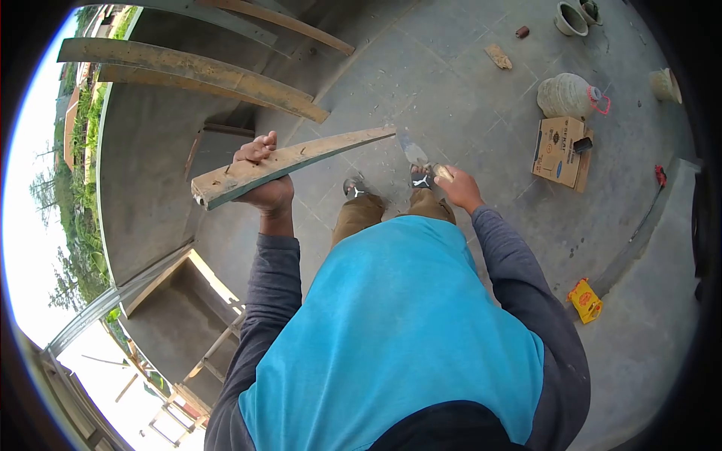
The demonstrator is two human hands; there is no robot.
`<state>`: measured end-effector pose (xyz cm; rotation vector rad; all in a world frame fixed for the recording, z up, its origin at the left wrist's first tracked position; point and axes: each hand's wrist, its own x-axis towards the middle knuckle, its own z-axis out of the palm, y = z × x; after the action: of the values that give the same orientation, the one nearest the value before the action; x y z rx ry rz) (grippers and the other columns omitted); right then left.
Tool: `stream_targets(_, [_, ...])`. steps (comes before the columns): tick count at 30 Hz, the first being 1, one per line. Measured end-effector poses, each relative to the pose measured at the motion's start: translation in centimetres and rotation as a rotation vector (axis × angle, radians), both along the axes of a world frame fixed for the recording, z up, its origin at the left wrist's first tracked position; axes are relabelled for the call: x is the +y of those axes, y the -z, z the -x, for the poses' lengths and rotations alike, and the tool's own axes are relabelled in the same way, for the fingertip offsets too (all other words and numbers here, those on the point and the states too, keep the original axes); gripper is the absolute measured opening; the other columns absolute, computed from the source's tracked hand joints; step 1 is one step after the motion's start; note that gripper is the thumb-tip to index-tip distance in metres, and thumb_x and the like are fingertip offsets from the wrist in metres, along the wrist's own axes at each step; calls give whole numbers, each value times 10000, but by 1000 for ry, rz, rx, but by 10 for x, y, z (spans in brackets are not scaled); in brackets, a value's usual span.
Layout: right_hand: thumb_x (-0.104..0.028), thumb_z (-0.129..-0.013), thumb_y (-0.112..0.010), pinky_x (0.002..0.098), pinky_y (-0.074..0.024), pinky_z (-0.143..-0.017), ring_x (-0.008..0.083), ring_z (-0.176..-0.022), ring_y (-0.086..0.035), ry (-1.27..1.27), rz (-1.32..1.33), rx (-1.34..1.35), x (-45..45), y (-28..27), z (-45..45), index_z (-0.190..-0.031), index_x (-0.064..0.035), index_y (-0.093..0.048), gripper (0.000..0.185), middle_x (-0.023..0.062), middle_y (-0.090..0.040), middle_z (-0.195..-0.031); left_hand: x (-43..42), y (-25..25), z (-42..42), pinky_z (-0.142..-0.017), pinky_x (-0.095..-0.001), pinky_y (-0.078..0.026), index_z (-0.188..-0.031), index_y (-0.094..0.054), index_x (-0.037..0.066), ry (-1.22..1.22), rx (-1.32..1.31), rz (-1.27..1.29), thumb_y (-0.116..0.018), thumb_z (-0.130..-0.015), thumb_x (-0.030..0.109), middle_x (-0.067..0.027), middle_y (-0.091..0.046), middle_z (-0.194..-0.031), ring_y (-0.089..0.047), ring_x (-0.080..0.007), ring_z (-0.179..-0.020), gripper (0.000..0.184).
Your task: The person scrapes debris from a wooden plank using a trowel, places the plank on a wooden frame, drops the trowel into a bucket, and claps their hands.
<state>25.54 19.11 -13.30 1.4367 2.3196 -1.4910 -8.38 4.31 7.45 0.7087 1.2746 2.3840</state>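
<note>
My left hand (pixel 265 184) is closed around the near end of a long wooden plank (pixel 289 156), fingers over its top face and palm beneath. Several nails stick out of the plank close to that hand, and one side edge looks greenish. The plank's far end points right. In my right hand (pixel 462 189) is a trowel (pixel 416 154) with a pale wooden handle, gripped by the handle. Its grey blade points up and forward, near the plank's far tip; whether they touch I cannot tell.
Several planks (pixel 195 71) lean at the upper left. A cardboard box (pixel 555 152), a wrapped roll of twine (pixel 562 96), buckets (pixel 570 19) and a yellow packet (pixel 585 301) lie to the right. My shoes (pixel 356 186) stand on a tiled floor (pixel 451 90) with scattered debris.
</note>
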Motion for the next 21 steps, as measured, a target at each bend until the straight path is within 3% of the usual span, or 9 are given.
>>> stream_targets(5, [-427, -853, -645, 437, -493, -883, 383, -1056, -637, 268, -5, -50, -21, -27, -31, -1238, -14, -623, 565, 240, -668, -1118, 32, 53, 17, -995, -429, -433, -950, -564, 45, -54, 240, 345, -254, -944, 740, -90, -613, -886, -608, -272, -993, 761])
stream_targets(7, [-414, -855, -647, 439, -496, -863, 390, -1020, -646, 416, -52, -29, -41, -25, -50, -1204, -18, -637, 528, 232, -678, -1083, 24, 102, 34, -969, -355, -407, -1011, -555, 45, 46, 331, 523, -140, -855, 855, -88, -593, -987, -572, -213, -1000, 923])
stream_targets(9, [-401, -852, -653, 437, -491, -874, 408, -1015, -637, 566, 15, -82, -63, -13, -70, -1181, -18, -645, 506, 231, -681, -1062, 14, 140, 46, -944, -318, -409, -1083, -565, 32, 174, 276, 502, -145, -861, 851, -71, -585, -1033, -551, -185, -1019, 947])
stream_targets(11, [-364, -864, -651, 409, -524, -732, 341, -819, -678, 618, -68, -143, -91, -2, -88, -1153, -18, -653, 451, 194, -693, -946, 10, 136, 53, -925, -353, -433, -1045, -575, 1, 100, 266, 480, -186, -857, 851, -83, -592, -994, -561, -196, -970, 953])
stream_targets(13, [-322, -892, -635, 362, -492, -524, 222, -570, -620, 795, 92, -85, -122, -34, -77, -1118, -33, -655, 368, 118, -645, -787, -3, 131, 72, -927, -351, -435, -1054, -574, 5, 75, 258, 463, -193, -867, 841, -82, -593, -1001, -563, -196, -973, 938])
stream_targets(15, [-284, -921, -614, 320, -384, -378, 128, -433, -478, 1021, 200, -9, -160, -15, -73, -1102, -63, -628, 286, 38, -524, -671, -16, 129, 95, -921, -338, -438, -1100, -560, 17, 114, 164, 430, -203, -898, 806, -71, -595, -1011, -562, -182, -974, 889])
stream_targets(18, [-271, -934, -604, 311, -344, -361, 136, -427, -430, 1226, 378, 108, -215, 6, -56, -1114, -82, -587, 262, 13, -455, -634, -33, 119, 133, -864, -318, -445, -1126, -541, 40, -31, -27, 408, -229, -927, 772, -55, -605, -1029, -549, -156, -923, 820])
stream_targets(19, [-267, -934, -604, 313, -328, -357, 137, -424, -414, 1242, 397, 105, -230, 9, -47, -1124, -84, -578, 265, 10, -437, -626, -49, 118, 156, -839, -280, -457, -1214, -485, 50, 55, 80, 430, -272, -937, 752, -26, -584, -1050, -553, -125, -965, 784])
stream_targets(21, [-282, -931, -602, 343, -371, -397, 161, -469, -474, 1222, 371, -31, -257, -5, -21, -1095, -79, -610, 261, 31, -493, -643, -62, 122, 188, -799, -268, -457, -1209, -492, 66, -94, 75, 460, -303, -960, 710, -14, -577, -1035, -543, -110, -929, 716])
